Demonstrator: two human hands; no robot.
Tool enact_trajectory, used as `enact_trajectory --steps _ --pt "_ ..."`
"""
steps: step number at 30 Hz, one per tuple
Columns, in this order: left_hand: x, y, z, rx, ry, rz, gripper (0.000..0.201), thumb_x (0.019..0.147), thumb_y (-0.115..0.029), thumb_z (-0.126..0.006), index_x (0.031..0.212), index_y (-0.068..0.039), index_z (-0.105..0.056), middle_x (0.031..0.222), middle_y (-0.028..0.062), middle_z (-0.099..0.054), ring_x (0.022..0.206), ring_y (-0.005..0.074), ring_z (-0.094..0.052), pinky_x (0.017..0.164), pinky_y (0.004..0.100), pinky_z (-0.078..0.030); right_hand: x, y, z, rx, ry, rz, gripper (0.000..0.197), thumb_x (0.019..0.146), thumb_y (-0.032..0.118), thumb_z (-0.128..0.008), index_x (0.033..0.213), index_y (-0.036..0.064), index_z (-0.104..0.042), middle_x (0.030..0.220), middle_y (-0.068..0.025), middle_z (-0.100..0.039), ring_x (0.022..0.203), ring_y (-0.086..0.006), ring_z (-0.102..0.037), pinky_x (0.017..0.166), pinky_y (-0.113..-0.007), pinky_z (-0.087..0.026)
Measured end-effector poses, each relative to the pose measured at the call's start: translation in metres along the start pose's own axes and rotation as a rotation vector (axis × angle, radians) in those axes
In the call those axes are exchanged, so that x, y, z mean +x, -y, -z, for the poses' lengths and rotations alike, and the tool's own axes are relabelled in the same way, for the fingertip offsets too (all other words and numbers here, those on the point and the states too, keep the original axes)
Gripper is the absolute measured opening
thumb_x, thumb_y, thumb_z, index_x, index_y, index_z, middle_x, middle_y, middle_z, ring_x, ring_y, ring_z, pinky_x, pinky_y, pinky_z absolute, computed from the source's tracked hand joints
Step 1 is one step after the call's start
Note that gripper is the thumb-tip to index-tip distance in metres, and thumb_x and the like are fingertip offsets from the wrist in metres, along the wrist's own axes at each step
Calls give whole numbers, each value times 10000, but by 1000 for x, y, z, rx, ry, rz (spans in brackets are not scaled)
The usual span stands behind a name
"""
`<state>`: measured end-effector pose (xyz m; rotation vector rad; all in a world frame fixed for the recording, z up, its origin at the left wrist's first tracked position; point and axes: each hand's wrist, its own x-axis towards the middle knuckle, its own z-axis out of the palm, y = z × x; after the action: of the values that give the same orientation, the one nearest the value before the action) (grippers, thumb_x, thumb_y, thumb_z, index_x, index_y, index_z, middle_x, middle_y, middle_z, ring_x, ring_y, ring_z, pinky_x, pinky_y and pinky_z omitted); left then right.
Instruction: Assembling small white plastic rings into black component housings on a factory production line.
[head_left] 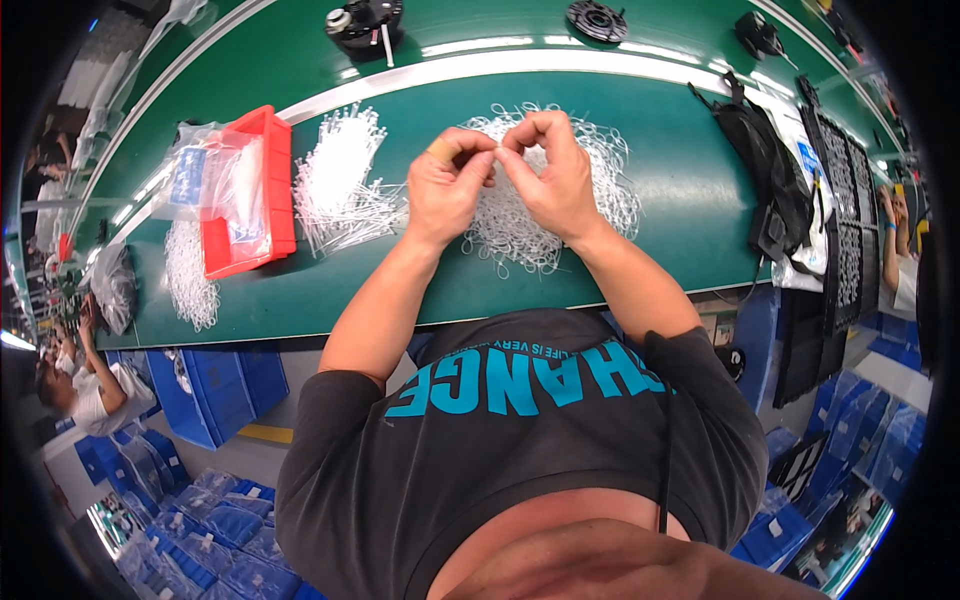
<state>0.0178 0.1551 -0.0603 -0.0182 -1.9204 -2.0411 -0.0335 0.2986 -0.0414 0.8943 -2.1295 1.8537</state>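
Left hand and right hand meet, thumbs and forefingers pinched tight, whatever sits between them too small to tell! Right beneath, a tangled heap of looped white ties on the green table; over to the left, straight white ties beside a red bin.

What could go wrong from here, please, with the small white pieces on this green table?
The left grip and right grip come together at the fingertips above the pile of white loops; anything pinched there, too small to make out, might drop and be hard to find. The loops overlap thickly, so lifting one could drag others along. The heap of straight white ties lies close beside the red bin; bumping the bin might scatter them.
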Motion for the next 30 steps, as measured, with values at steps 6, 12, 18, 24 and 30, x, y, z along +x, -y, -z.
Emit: enact_trajectory --steps 6,12,18,24,30 --pt "4 -17 -16 204 -99 -59 223 859 38 -620 1074 -16 -615 924 69 -658 801 152 -634 668 272 -545 7 1 9 -29 86 -9 287 818 3 -665 1028 11 -470 798 -93 -620 729 -187 -636 708 -315 -519" --pt "11 -17 -4 682 59 -603 393 765 62 -665 1128 -83 -640 1020 100 -674 907 272 -652 716 348 -545 4 -2 13 -51 188 -5 295 827 1 -655 1045 5 -457 809 -90 -597 726 -171 -617 701 -304 -514" --pt "7 -26 3 4 -92 14 85 885 -22 -661 965 8 -669 857 88 -705 737 134 -678 655 249 -551 11 7 12 -2 67 -30 243 850 87 -685 1058 5 -590 864 -82 -656 765 -164 -654 700 -286 -521" --pt "8 -35 8 -168 70 100 113 921 -45 -630 1011 23 -638 867 128 -694 729 185 -695 627 291 -587 9 22 16 149 131 -187 130 917 82 -634 1011 -8 -628 893 -39 -667 786 -97 -637 718 -246 -522" --pt "3 -35 10 -210 111 184 102 907 -53 -652 965 30 -642 826 117 -694 705 174 -688 627 270 -576 6 28 19 103 123 -105 141 898 91 -652 1003 -3 -641 895 -40 -677 812 -105 -642 749 -257 -523"
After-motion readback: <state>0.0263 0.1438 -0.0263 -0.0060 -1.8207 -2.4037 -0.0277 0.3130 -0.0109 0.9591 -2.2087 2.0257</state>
